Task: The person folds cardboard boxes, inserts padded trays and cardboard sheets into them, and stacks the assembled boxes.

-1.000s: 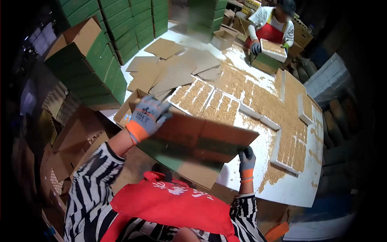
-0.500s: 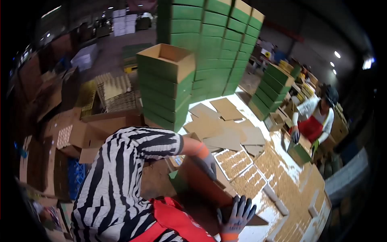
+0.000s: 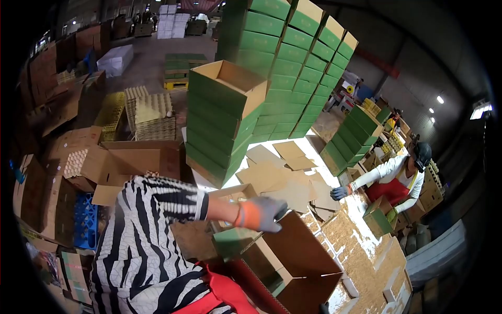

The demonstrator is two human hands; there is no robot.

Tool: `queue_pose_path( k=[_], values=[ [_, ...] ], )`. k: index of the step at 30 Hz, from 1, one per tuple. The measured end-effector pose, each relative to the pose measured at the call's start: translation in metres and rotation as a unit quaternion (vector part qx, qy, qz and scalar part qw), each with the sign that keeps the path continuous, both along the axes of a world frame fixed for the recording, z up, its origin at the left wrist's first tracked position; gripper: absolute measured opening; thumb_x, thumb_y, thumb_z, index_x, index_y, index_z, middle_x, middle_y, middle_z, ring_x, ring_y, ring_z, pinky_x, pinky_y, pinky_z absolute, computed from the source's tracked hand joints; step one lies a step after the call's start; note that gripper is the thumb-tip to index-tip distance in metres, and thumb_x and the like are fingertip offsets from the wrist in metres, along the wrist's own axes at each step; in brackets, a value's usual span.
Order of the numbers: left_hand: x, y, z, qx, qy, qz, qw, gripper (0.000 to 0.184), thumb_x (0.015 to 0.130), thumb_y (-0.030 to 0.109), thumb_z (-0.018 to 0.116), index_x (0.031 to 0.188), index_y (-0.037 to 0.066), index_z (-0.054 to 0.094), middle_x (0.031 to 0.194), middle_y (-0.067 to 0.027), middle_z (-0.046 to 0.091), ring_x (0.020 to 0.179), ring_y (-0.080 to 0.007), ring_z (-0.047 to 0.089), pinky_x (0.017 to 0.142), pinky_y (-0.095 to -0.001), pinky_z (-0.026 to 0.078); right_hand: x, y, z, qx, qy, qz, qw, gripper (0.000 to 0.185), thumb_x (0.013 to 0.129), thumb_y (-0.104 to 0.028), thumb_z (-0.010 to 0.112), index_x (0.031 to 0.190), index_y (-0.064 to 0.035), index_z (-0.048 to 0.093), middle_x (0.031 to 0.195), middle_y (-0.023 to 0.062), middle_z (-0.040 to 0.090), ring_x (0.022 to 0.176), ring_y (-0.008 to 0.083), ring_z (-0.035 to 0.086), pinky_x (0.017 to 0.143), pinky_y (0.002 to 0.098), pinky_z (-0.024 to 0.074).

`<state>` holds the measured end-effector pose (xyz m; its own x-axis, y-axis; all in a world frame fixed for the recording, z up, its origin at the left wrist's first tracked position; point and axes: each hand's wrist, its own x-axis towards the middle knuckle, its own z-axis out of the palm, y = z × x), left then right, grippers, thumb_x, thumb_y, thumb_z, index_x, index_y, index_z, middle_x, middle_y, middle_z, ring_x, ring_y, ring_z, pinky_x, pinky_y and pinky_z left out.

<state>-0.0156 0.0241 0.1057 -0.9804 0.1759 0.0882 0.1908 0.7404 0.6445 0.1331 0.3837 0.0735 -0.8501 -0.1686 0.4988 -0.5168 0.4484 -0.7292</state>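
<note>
A brown-lined cardboard box (image 3: 303, 243) stands open in front of my body, tilted, its inner walls showing. Above its upper left edge is my left hand (image 3: 263, 213), in a grey glove with an orange cuff. Its fingers are loosely bent and a little apart, slightly blurred, with nothing visible in them. Of my right hand (image 3: 324, 308) only dark fingertips show by the box's lower right rim; the rest is out of view, so its grip is unclear. A green cardboard piece (image 3: 234, 239) lies just left of the box.
Stacked green boxes (image 3: 225, 120) rise ahead, with a taller stack behind. Flat cardboard sheets (image 3: 282, 178) and a tan, grainy layer (image 3: 361, 248) cover the white table. Across it, a co-worker (image 3: 400, 180) handles a green box (image 3: 379, 217). Egg trays (image 3: 152, 118) stand left.
My left hand has lifted and moved left of the box wall. The box has opened up and its inside shows. My right hand has dropped mostly out of view. The co-worker's arm now reaches out.
</note>
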Motion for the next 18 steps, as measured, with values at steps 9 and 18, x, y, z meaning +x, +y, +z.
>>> queue_pose_path(
  k=[9, 18],
  values=[
    [-0.047, 0.06, -0.116, 0.244, -0.575, -0.21, 0.753, 0.048, 0.096, 0.051, 0.042, 0.089, 0.007, 0.06, 0.074, -0.0061, 0.058, 0.07, -0.0173, 0.056, 0.067, -0.0332, 0.048, -0.073, -0.028, -0.036, 0.092, -0.274, 0.268, 0.919, 0.042, 0.094, -0.007, 0.045, 0.135, -0.0014, 0.047, 0.13, 0.0167, 0.055, 0.12, 0.025, 0.052, 0.102, 0.0339, 0.0388],
    [0.028, 0.054, -0.136, -0.159, 0.069, -0.026, 0.985, 0.046, 0.091, 0.054, 0.047, 0.105, 0.011, 0.059, 0.102, -0.0122, 0.061, 0.097, -0.0297, 0.058, 0.088, -0.0409, 0.044, -0.116, -0.071, -0.032, 0.397, 0.136, -0.021, 0.908, 0.08, 0.076, -0.039, 0.07, 0.14, -0.0033, 0.039, 0.143, 0.0239, 0.037, 0.135, 0.0441, 0.028, 0.111, 0.0586, 0.0173]
  ],
)
